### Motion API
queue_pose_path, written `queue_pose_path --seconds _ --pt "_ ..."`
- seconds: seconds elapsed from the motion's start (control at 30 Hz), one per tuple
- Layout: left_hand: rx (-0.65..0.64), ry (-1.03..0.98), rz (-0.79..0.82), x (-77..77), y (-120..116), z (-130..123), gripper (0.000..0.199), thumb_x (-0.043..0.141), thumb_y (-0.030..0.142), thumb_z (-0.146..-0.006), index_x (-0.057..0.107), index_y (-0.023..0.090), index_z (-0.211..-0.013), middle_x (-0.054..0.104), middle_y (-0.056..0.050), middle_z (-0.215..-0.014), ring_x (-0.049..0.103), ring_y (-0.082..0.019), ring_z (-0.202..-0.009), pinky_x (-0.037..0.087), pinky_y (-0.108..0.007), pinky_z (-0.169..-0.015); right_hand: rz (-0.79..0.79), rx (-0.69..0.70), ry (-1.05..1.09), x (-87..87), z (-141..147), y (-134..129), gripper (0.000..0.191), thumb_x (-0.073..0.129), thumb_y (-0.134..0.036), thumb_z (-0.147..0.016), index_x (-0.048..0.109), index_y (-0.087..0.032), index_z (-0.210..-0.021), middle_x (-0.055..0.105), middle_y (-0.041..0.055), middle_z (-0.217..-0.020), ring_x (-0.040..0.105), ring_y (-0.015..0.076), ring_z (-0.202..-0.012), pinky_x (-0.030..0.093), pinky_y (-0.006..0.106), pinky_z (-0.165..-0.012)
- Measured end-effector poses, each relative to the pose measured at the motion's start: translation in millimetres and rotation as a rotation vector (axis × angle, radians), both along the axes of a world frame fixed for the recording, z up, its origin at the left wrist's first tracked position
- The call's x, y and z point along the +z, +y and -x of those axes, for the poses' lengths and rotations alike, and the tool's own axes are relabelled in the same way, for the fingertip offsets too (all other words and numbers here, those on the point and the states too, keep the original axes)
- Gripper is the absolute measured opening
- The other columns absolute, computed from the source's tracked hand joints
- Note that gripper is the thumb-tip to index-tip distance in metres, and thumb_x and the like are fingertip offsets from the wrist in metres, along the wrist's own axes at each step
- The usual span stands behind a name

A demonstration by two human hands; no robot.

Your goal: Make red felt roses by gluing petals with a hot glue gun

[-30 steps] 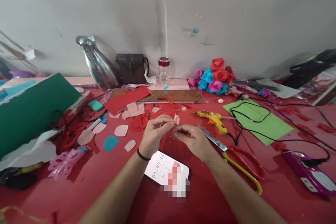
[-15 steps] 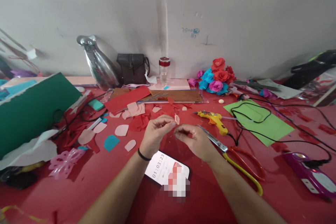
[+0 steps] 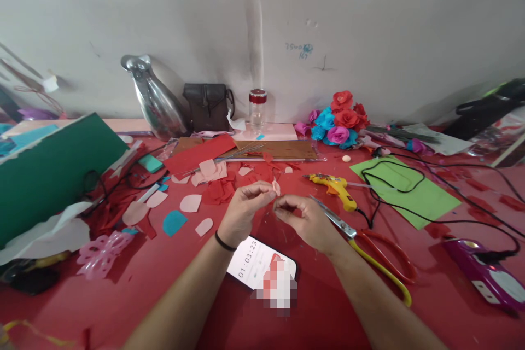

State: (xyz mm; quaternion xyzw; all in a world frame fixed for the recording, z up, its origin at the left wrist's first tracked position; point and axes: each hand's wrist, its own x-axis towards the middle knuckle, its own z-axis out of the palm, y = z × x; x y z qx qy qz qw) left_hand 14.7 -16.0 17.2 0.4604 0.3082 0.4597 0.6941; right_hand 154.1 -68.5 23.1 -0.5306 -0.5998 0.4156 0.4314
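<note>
We're pinching a small curled pale-pink paper piece in left hand, mid-frame; right hand's fingertips nearly together beside it.

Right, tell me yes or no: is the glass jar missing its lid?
No, the red lid sits on top of the glass jar.

Jug: glossy metal (mirror-smooth); roses: matt, ruffled paper.

Daylight glares in over the top of the grey partition, beyond the hands. Soft shadows lie beneath them, the wide lens bends the edges, and pixelation blocks the phone's lower part
</note>
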Motion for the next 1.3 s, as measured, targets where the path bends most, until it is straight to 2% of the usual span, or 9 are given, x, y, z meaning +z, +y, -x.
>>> queue_pose_path --seconds 0.27,0.47,0.67,1.3 --pt "-0.017 -0.027 0.019 2.6 -0.2 0.7 0.005 0.077 0.021 -0.062 0.073 0.018 -0.063 0.065 -0.003 -0.076 0.056 -0.014 -0.077 0.043 -0.027 -0.077 0.034 0.017 0.012 0.5 -1.5 0.0 0.011 0.056 -0.028 -0.078 0.061 -0.021 -0.071 0.061 -0.0012 -0.07 0.054 0.0156 -0.07 0.04 0.028 -0.068" --pt "-0.086 -0.059 0.046 3.3 1.5 3.0 0.009 0.078 0.023 -0.063 0.074 0.016 -0.065 0.064 -0.002 -0.073 0.054 -0.012 -0.073 0.041 -0.026 -0.072 0.118 0.088 0.202 0.0 -2.0 1.9 0.012 0.06 -0.029 -0.075 0.058 -0.019 -0.069 0.056 -0.0018 -0.066 0.051 0.0136 -0.067 0.04 0.028 -0.069" --pt "-0.145 -0.079 0.027 7.4 1.4 4.6 0.008 0.077 0.023 -0.065 0.073 0.016 -0.064 0.061 -0.001 -0.07 0.052 -0.012 -0.071 0.04 -0.026 -0.07 0.138 0.097 0.252 0.5 -1.5 2.4 0.012 0.062 -0.029 -0.074 0.059 -0.019 -0.069 0.056 -0.0014 -0.067 0.051 0.0135 -0.069 0.04 0.028 -0.071" --pt "-0.111 -0.084 0.052 1.7 5.1 7.2 0.013 0.083 0.023 -0.056 0.072 0.017 -0.06 0.058 0.0 -0.068 0.053 -0.01 -0.068 0.041 -0.026 -0.066 0.14 0.092 0.238 -1.6 -2.9 3.3 0.014 0.063 -0.032 -0.075 0.059 -0.019 -0.072 0.054 -0.0011 -0.071 0.048 0.0137 -0.072 0.039 0.028 -0.072"
